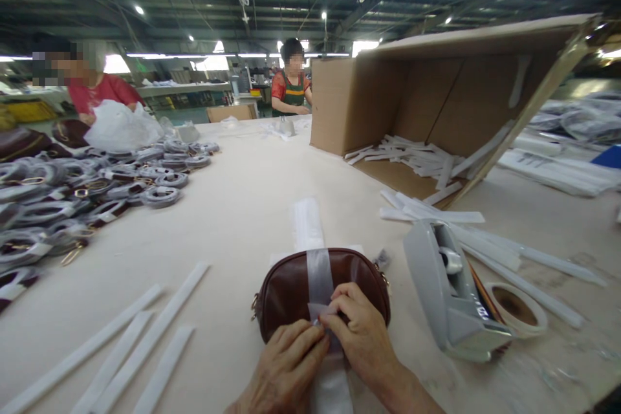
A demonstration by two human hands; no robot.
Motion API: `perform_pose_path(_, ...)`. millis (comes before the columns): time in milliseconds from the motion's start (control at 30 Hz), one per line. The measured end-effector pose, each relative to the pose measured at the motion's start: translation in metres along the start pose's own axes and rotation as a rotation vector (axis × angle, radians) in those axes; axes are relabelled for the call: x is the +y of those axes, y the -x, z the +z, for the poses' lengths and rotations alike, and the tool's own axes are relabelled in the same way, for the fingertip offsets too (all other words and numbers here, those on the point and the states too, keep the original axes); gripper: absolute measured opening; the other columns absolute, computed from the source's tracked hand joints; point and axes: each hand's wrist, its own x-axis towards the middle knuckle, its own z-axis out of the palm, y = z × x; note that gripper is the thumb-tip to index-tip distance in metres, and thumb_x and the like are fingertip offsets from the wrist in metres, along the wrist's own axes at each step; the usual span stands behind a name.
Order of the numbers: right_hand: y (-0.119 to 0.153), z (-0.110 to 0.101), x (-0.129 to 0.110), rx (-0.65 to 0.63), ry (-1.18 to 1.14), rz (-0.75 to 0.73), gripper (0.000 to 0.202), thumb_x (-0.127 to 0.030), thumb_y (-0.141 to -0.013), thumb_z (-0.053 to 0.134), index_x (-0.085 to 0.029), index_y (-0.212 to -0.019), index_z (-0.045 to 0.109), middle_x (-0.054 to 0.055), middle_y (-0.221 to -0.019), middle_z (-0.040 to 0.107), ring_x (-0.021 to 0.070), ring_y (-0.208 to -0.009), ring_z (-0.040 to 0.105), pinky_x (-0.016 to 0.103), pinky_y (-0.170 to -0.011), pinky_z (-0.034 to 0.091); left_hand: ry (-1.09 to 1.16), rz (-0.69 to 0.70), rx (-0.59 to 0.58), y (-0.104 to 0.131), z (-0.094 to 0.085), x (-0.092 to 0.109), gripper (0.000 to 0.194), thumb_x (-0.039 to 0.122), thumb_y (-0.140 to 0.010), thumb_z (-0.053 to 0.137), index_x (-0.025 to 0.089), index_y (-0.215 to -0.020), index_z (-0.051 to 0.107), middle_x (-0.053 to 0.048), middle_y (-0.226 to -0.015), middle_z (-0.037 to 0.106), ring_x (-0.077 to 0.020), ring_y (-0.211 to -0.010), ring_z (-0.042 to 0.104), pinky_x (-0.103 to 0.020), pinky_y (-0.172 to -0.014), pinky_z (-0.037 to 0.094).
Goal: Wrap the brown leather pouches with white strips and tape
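A dark brown handbag (286,284) with rounded ends and metal rings at its sides lies on the table in front of me. Around its middle runs a translucent white strip (319,275), whose far part stretches out flat behind the bag. My left hand (291,359) presses on the bag's near side, fingers together at the strip. Close against it, my right hand (361,330) pinches the strip's loose end between thumb and fingers. The fingertips of both hands meet there, and the exact grip of the left is partly hidden.
A grey tape dispenser (436,297) and a tape roll (514,307) stand at right. Behind them, a cardboard box (334,103) lies on its side with white strips inside. Coiled wrapped straps (162,196) pile up at left, near loose white strips (145,343). Two people work beyond.
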Motion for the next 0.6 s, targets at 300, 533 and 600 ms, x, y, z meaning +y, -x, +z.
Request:
perform_pose_path(300,-0.001,-0.002,0.001,-0.007,-0.055,0.0,0.013,-0.013,-0.078,0.057,-0.018,-0.066,0.055,0.0,-0.087,0.053,0.0127,-0.081,0.054,0.023,-0.075,0.037,0.042,-0.017,-0.075,-0.011,-0.017,0.001,0.03,0.017,-0.089,0.037,0.01,-0.108,0.059,-0.011,-0.104,0.065,-0.0173,-0.102,0.055,-0.028,-0.086,0.053)
perform_pose_path(533,-0.004,0.0,-0.003,0.03,-0.042,0.034,0.016,-0.014,-0.076,0.059,-0.018,-0.064,0.05,-0.001,-0.083,0.052,0.0134,-0.077,0.054,0.024,-0.072,0.037,-0.166,-0.023,0.061,-0.004,0.006,0.012,0.026,0.012,-0.089,0.04,0.009,-0.103,0.063,-0.01,-0.102,0.066,-0.0205,-0.102,0.056,-0.032,-0.084,0.048)
perform_pose_path(600,-0.004,0.002,-0.004,0.054,-0.019,0.047,0.017,-0.013,-0.075,0.059,-0.018,-0.064,0.047,-0.001,-0.082,0.051,0.0136,-0.076,0.053,0.025,-0.071,0.037,-0.184,-0.003,0.048,-0.002,0.009,0.012,0.029,0.012,-0.09,0.037,0.009,-0.102,0.063,-0.01,-0.103,0.065,-0.0215,-0.105,0.055,-0.033,-0.086,0.046)
